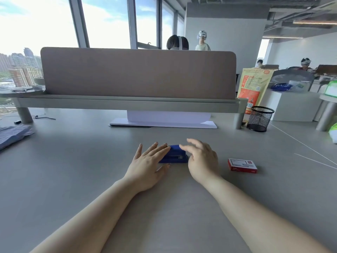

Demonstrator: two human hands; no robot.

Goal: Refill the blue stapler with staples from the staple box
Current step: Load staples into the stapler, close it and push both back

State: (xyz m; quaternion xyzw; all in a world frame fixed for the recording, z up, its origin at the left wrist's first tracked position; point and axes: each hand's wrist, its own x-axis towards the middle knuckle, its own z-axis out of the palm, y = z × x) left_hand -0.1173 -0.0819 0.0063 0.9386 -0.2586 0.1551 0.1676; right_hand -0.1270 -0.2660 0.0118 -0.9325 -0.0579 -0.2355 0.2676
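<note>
The blue stapler (176, 155) lies closed on the grey desk (91, 170), between my two hands. My left hand (148, 164) rests flat to its left, fingers spread, with the fingertips touching the stapler's left end. My right hand (202, 158) hovers at the stapler's right end, fingers apart and slightly curled, holding nothing. A small red and grey staple box (242, 165) sits closed on the desk, a short way right of my right hand.
A black mesh pen cup (259, 118) stands at the back right beside an orange bag (252, 88). A brown partition on a raised shelf (136, 73) crosses the back, with white paper (164, 121) beneath it. Grey cloth (12, 134) lies far left. People sit beyond.
</note>
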